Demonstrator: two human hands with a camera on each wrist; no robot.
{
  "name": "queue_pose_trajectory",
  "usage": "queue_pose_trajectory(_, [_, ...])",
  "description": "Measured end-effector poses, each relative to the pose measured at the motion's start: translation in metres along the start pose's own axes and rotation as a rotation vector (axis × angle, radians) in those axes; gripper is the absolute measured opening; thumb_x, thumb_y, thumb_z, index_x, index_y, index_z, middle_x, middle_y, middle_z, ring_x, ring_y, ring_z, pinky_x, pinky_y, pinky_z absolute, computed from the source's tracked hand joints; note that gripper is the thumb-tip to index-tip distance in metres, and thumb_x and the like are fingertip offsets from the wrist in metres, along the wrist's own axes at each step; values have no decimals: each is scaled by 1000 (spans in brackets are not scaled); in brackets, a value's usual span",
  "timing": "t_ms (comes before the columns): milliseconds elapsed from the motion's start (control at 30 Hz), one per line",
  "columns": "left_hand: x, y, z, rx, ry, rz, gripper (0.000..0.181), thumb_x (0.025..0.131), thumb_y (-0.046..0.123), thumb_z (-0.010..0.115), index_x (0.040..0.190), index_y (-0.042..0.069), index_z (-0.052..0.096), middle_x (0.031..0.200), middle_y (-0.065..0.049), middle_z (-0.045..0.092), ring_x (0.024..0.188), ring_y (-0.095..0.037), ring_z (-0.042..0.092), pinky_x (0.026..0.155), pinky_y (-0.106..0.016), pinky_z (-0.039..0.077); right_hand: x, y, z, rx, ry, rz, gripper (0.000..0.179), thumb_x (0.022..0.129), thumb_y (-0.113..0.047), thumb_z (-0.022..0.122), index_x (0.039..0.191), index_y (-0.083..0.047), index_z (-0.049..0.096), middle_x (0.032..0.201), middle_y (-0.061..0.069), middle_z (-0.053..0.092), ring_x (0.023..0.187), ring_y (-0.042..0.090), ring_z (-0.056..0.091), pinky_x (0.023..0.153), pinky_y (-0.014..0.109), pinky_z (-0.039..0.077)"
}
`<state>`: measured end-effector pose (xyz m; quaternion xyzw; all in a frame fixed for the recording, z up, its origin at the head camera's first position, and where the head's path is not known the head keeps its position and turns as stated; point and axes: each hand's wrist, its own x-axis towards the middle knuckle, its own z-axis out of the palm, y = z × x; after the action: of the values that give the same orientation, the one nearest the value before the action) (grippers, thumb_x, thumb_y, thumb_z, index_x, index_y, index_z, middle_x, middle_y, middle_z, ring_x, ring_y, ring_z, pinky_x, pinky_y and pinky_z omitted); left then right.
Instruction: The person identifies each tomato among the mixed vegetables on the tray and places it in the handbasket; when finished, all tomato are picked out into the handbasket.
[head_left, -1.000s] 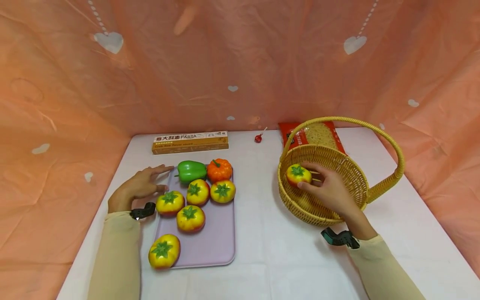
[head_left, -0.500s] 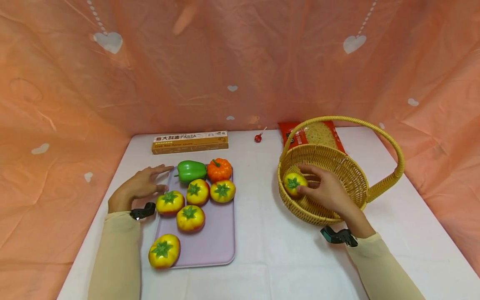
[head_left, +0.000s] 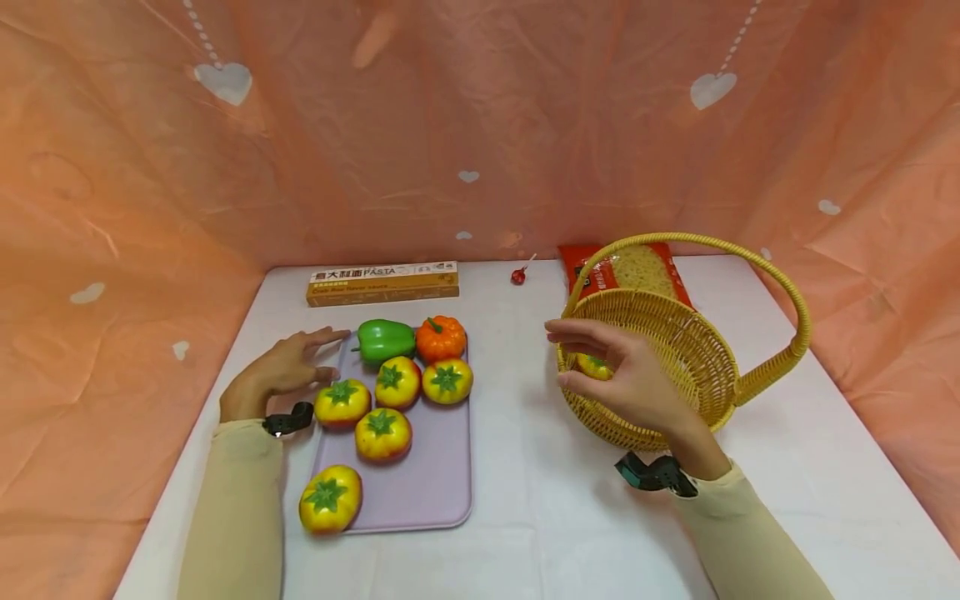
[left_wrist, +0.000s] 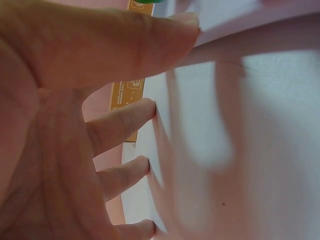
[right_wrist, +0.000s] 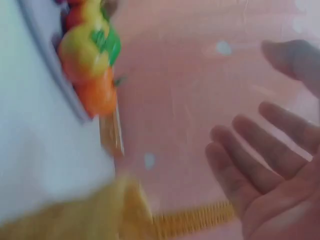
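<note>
My right hand (head_left: 622,371) is over the left side of the wicker basket (head_left: 705,350), fingers apart and holding nothing. Partly hidden below it, a yellow persimmon (head_left: 592,367) lies inside the basket. My left hand (head_left: 281,375) is at the left edge of the lilac tray (head_left: 435,500), its thumb touching the rim in the left wrist view and its other fingertips on the white cloth. Several more yellow-red persimmons (head_left: 383,436) with green leaf tops sit on the tray, along with a green bell pepper (head_left: 386,342) and a small orange pumpkin (head_left: 441,339).
Behind the tray lies a pasta box (head_left: 382,284). A red bag of pasta (head_left: 641,271) rests behind the basket, whose tall handle (head_left: 798,308) arches up on the right. Between them is a small red object with a thin stem (head_left: 519,275). A pink curtain closes off the back.
My right hand has let go of the persimmon, which now lies in the basket, and has lifted toward the basket's left rim with fingers spread. My left hand has stayed in place.
</note>
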<state>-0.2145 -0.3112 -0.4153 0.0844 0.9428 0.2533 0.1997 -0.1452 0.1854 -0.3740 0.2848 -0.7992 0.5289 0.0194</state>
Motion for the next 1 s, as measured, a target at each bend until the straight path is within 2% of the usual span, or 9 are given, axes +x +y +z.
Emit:
queue_pose_trajectory(133, [1, -1, 3, 10, 13, 18, 74, 100, 24, 76, 167, 15, 47, 175, -31, 30, 158, -63, 25, 124, -83, 20, 16, -10, 19, 66, -81, -54, 59, 91, -3, 87, 147, -13, 69, 147, 3, 72, 133, 14, 69, 114, 32, 56])
queue_pose_trajectory(333, [3, -1, 3, 1, 17, 31, 75, 99, 24, 78, 166, 14, 48, 174, -33, 30, 159, -63, 23, 125, -82, 19, 38, -20, 47, 130, -145, -74, 59, 92, -12, 90, 147, -18, 69, 148, -3, 71, 136, 20, 67, 119, 38, 54])
queue_pose_trajectory(500, [4, -1, 1, 0, 16, 33, 75, 99, 24, 78, 167, 14, 47, 174, -33, 30, 159, -63, 24, 125, -82, 20, 57, -15, 71, 225, -165, -73, 56, 93, -16, 89, 145, -9, 70, 144, 1, 73, 135, 29, 68, 119, 38, 54])
queue_pose_trajectory(567, [3, -1, 0, 1, 16, 30, 75, 99, 24, 78, 167, 14, 48, 174, -33, 30, 159, -63, 24, 125, -82, 20, 63, -10, 79, 259, -170, -79, 56, 93, -18, 90, 144, -5, 70, 143, 5, 74, 133, 37, 69, 119, 37, 54])
queue_pose_trajectory(667, [3, -1, -1, 2, 14, 22, 76, 99, 25, 78, 167, 15, 47, 175, -32, 30, 159, -63, 24, 125, -83, 20, 67, -1, 91, 290, -166, -83, 56, 93, -19, 90, 143, -3, 70, 141, 12, 75, 133, 41, 68, 119, 38, 53])
queue_pose_trajectory(733, [3, -1, -1, -2, 12, 21, 75, 99, 24, 78, 167, 14, 47, 175, -32, 30, 159, -63, 23, 125, -83, 19, 69, 5, 98, 292, -158, -70, 56, 93, -16, 89, 142, 0, 69, 141, 17, 74, 135, 42, 67, 121, 39, 51])
queue_pose_trajectory(833, [2, -1, 0, -5, 12, 20, 75, 99, 24, 78, 167, 14, 47, 175, -32, 30, 160, -63, 22, 125, -83, 18, 69, 14, 107, 263, -150, -32, 54, 93, -11, 87, 143, 1, 69, 141, 21, 73, 140, 29, 66, 126, 41, 47])
queue_pose_trajectory(900, [2, -1, 0, -5, 13, 18, 75, 99, 24, 78, 167, 15, 47, 175, -32, 30, 160, -63, 22, 125, -83, 18, 70, 19, 111, 236, -145, -8, 54, 93, -9, 87, 143, 1, 69, 143, 21, 73, 143, 25, 64, 128, 44, 44])
queue_pose_trajectory(1000, [2, -1, 0, 2, 17, 14, 75, 99, 25, 78, 167, 15, 48, 175, -32, 30, 159, -64, 23, 124, -83, 19, 70, 25, 116, 199, -134, 19, 54, 93, -10, 87, 143, 0, 69, 144, 18, 73, 146, 25, 61, 128, 46, 45])
